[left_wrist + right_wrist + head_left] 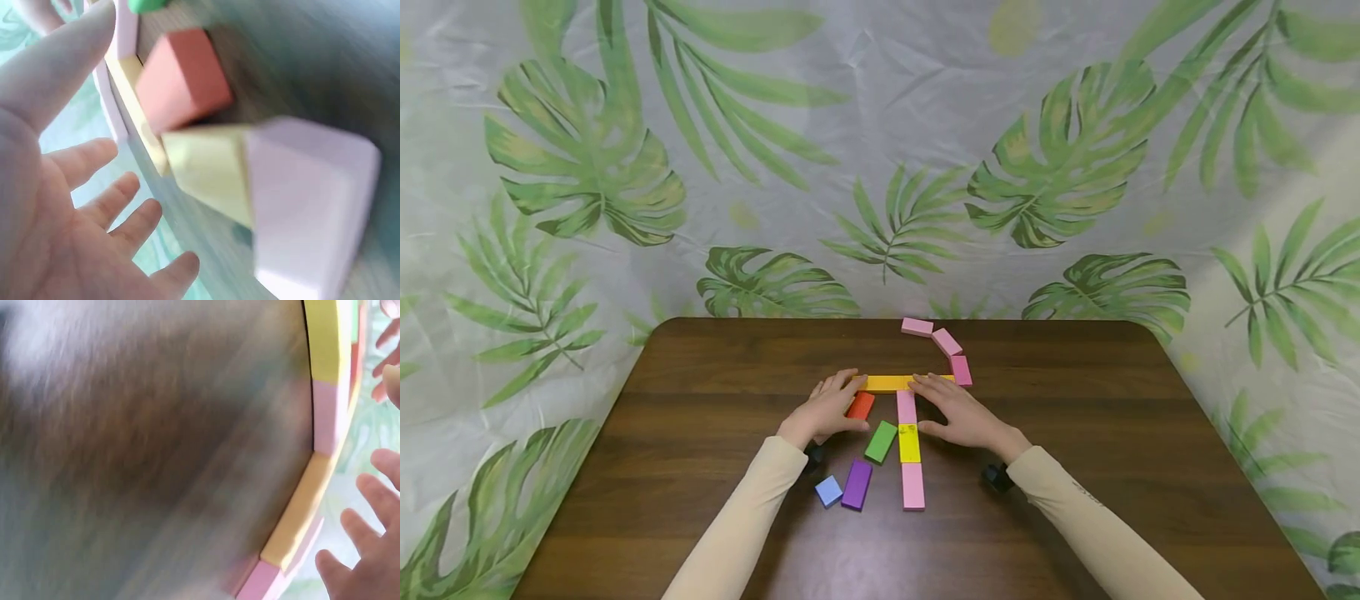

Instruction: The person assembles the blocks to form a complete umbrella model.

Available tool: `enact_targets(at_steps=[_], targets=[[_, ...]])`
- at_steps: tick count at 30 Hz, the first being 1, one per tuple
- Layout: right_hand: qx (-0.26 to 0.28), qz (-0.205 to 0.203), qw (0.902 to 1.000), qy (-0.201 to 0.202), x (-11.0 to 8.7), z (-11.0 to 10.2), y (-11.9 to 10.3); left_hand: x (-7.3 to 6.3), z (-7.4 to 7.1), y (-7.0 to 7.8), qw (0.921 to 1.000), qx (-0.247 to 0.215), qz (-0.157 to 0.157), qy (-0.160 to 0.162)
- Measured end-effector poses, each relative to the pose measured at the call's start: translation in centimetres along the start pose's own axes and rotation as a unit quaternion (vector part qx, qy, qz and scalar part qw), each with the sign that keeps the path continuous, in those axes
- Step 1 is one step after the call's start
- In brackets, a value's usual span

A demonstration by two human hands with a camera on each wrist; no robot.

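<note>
My left hand (823, 418), fingers spread and nothing in its grip, is by the left end of a row of orange blocks (882, 383) and beside a red block (862, 406). In the left wrist view, a pale yellow block (209, 169) and a whitish-pink block (306, 200) lie near the palm; the head view hides them behind that hand. Fingertips of my right hand (966, 414) overlap the row's right part, its thumb close to a column of pink (907, 407), yellow (909, 447) and pink (913, 487) blocks. That hand holds nothing either.
Left of the column lie a green block (881, 442), a purple block (857, 485) and a light blue block (829, 492). Pink blocks (947, 342) curve from the row's right end towards the back edge of the wooden table (1075, 517). A leaf-patterned curtain (910, 100) hangs behind.
</note>
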State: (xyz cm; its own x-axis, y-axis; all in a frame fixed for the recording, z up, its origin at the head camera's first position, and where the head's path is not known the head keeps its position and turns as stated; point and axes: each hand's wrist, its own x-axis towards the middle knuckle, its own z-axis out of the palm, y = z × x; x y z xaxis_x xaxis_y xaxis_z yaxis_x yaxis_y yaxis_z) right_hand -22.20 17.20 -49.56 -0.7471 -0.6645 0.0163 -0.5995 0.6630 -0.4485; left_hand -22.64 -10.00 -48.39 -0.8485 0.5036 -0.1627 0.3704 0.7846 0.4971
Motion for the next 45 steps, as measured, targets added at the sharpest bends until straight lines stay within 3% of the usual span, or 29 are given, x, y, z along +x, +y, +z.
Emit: enact_targets(at_steps=[5,10,28,36,45], targets=[[-0.005,-0.009,0.9996,-0.028,0.4,0.7,-0.4,-1.1,0.0,-1.2,0.9999,0.005,-0.015,0.005],[-0.012,-0.030,0.9990,-0.030,0.9,1.0,-0.5,-1.7,0.2,-1.7,0.9994,-0.002,-0.027,0.023],[-0.032,-0.011,0.9968,-0.072,1.4,1.2,-0.1,-1.7,0.7,-2.0,0.9949,0.038,-0.024,0.091],[-0.042,-0.003,0.9960,-0.079,1.5,1.3,0.0,-1.8,0.6,-2.4,0.9944,0.015,-0.017,0.103],[-0.036,0.001,0.9962,-0.079,1.4,1.1,-0.1,-2.4,0.2,-3.3,0.9914,-0.025,0.014,0.128]])
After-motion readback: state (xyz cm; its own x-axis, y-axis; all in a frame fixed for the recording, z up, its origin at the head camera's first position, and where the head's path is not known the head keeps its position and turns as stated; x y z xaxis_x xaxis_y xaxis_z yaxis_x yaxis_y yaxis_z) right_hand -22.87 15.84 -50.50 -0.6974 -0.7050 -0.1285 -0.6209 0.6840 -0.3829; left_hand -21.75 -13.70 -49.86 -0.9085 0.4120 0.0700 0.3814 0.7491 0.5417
